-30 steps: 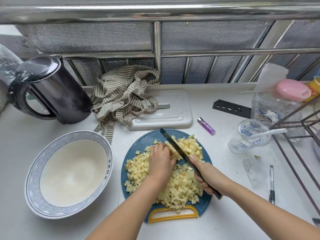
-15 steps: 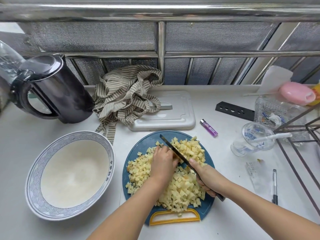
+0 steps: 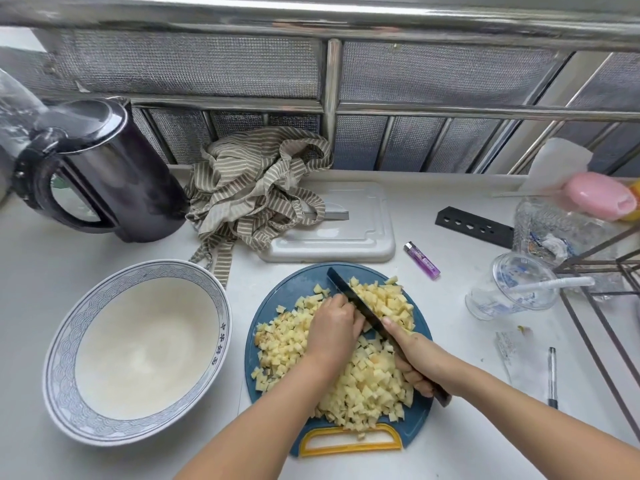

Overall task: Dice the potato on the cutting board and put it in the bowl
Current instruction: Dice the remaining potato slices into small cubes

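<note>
Blue round cutting board (image 3: 287, 289) w/ a yellow handle sits mid-counter, and most of it is covered in pale yellow potato dice (image 3: 360, 386). One cube is down on the handle, none are in the bowl (image 3: 62, 368) yet. That's the big white one w/ the blue patterned rim, just left of the board.

Right hand (image 3: 412, 355) is wrapped around the handle of a dark knife (image 3: 349, 292), index finger lying along the blade. The blade runs diagonally toward the far-left edge of the board, a heap of dice piled on its right side.

Left hand (image 3: 332, 330) is palm-down on the pile, fingers curled over a clump of potato, knuckles right up against the blade. Can't see what's under it.

Other stuff: black kettle (image 3: 114, 174) back left, striped cloth (image 3: 256, 188) half on a white tray (image 3: 349, 230) behind the board, purple lighter (image 3: 421, 260), clear plastic cup (image 3: 509, 285) and a pen (image 3: 552, 375) off to the right.
</note>
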